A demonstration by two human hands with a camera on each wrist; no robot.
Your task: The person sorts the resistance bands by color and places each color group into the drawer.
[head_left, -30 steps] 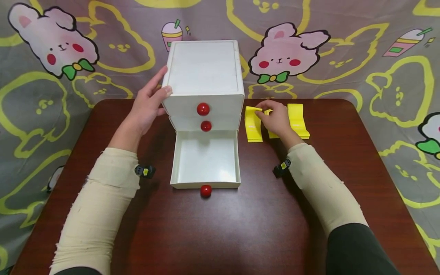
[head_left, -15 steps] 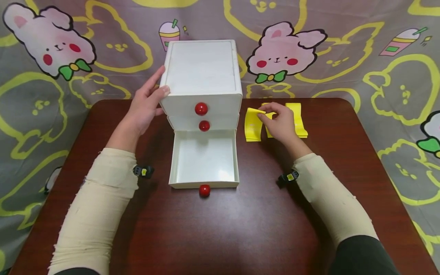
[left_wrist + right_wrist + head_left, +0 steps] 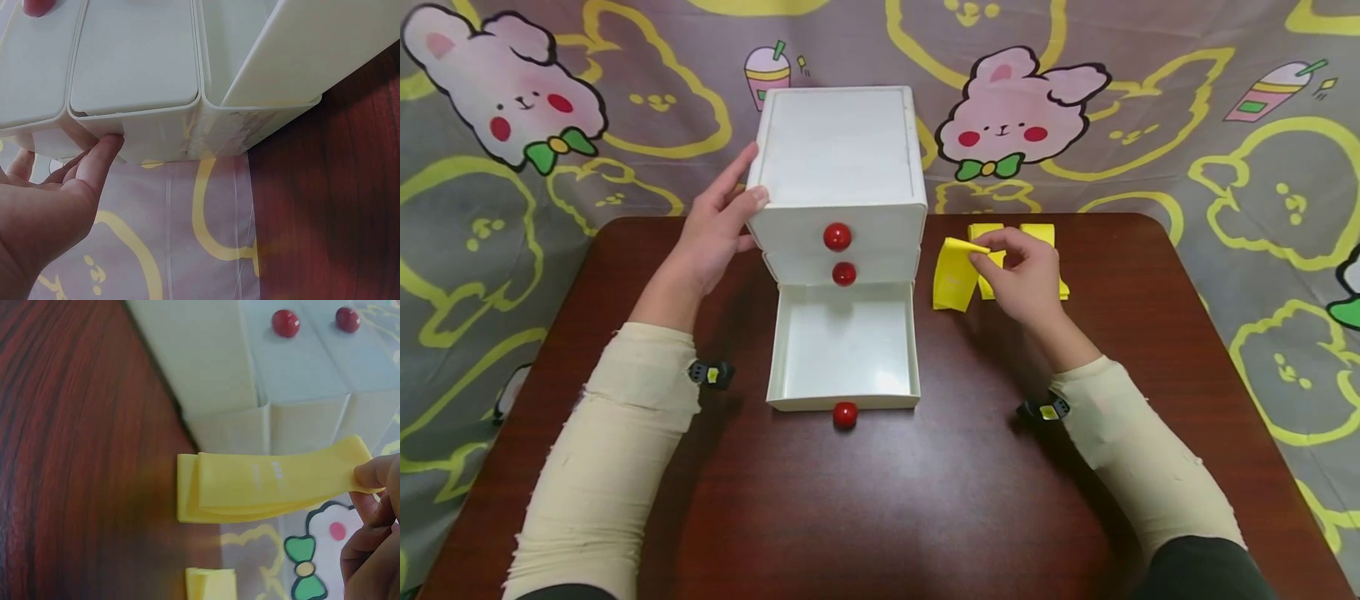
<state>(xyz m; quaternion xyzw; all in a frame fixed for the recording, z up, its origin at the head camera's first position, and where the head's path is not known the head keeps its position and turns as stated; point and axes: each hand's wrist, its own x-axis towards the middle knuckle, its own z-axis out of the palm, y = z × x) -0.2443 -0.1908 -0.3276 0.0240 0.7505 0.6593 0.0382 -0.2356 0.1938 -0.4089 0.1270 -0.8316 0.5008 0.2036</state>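
A white drawer cabinet (image 3: 838, 150) with red knobs stands at the back of the table, its bottom drawer (image 3: 846, 350) pulled out and bare inside. Against the cabinet's left side rests my left hand (image 3: 709, 237), fingers extended; the left wrist view shows the thumb (image 3: 103, 159) touching the side wall. My right hand (image 3: 1026, 279) pinches the upper end of a folded yellow resistance band (image 3: 955, 279) between thumb and fingers, right of the cabinet. In the right wrist view this band (image 3: 269, 481) is a flat, layered strip with faint white print, lifted at the held end.
More folded yellow bands (image 3: 985, 232) lie behind and partly under my right hand. A brown wooden table (image 3: 865, 500) extends in front of the drawer. Behind the table hangs a cartoon-printed cloth (image 3: 1112, 142).
My right hand has moved slightly right and toward me, raising and tilting the pinched end of the yellow band. The left hand stays on the cabinet, and the drawer remains pulled out.
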